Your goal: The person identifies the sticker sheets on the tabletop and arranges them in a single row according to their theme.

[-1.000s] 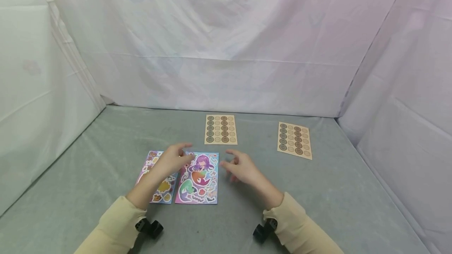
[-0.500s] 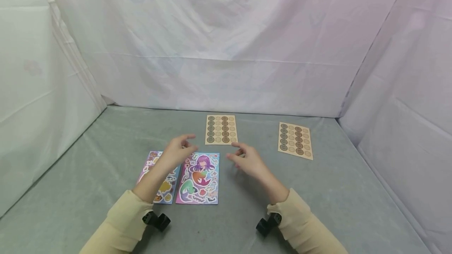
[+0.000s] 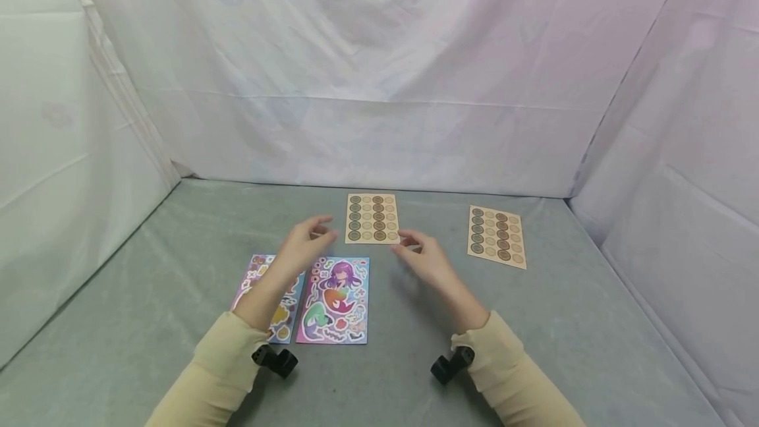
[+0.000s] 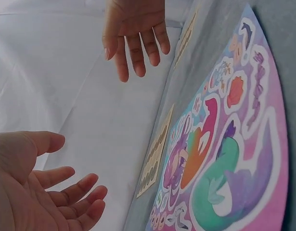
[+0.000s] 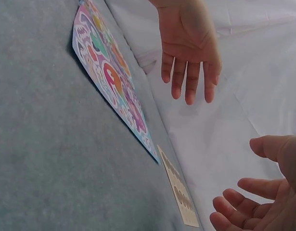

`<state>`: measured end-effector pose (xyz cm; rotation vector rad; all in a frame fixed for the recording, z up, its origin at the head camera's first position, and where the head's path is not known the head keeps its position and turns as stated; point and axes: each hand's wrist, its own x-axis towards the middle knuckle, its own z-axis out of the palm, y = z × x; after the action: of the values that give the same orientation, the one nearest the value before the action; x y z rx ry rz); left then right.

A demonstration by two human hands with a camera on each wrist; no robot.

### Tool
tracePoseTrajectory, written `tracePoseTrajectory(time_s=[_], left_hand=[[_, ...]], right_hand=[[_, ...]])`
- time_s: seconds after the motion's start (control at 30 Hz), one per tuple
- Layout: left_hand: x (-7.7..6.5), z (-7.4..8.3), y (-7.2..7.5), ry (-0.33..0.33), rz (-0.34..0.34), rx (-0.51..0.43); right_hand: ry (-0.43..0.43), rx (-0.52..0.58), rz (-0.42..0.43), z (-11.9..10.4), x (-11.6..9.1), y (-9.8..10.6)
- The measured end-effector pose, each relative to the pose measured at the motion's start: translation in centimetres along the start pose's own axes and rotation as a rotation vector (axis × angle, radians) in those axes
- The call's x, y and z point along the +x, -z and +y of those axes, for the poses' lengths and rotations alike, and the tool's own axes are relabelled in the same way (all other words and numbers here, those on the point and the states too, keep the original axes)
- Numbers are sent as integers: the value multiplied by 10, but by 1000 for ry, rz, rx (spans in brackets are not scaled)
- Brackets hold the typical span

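Observation:
My left hand [image 3: 302,244] hovers with fingers relaxed and nothing in it, just left of a tan sheet of round stickers [image 3: 372,219]. Near that sheet's lower right corner is my right hand [image 3: 428,259], also with loose fingers and holding nothing. Below and between the hands lies a colourful mermaid sticker sheet [image 3: 335,302], flat on the table. A second bright sticker sheet [image 3: 283,321] lies left of it, partly hidden by my left forearm. In the left wrist view both palms face each other, the left hand [image 4: 56,187] apart from the mermaid sheet [image 4: 225,159].
Another tan sheet with round stickers [image 3: 497,236] lies at the right, slightly turned. The grey tabletop [image 3: 593,335] meets a white cloth backdrop [image 3: 379,143] at the back, and white cloth hangs on both sides.
Both hands have moved away from the body, from around the mermaid sticker sheet toward the middle tan sheet. The sheets stay in place.

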<state>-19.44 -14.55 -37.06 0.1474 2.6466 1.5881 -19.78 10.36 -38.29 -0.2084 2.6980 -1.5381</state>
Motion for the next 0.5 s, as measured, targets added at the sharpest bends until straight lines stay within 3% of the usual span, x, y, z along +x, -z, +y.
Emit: tracePoseTrajectory(time_s=[0.5], left_hand=[[19,2,-8,-26,54,-36]], right_hand=[[-39,57,41,3,15,3]])
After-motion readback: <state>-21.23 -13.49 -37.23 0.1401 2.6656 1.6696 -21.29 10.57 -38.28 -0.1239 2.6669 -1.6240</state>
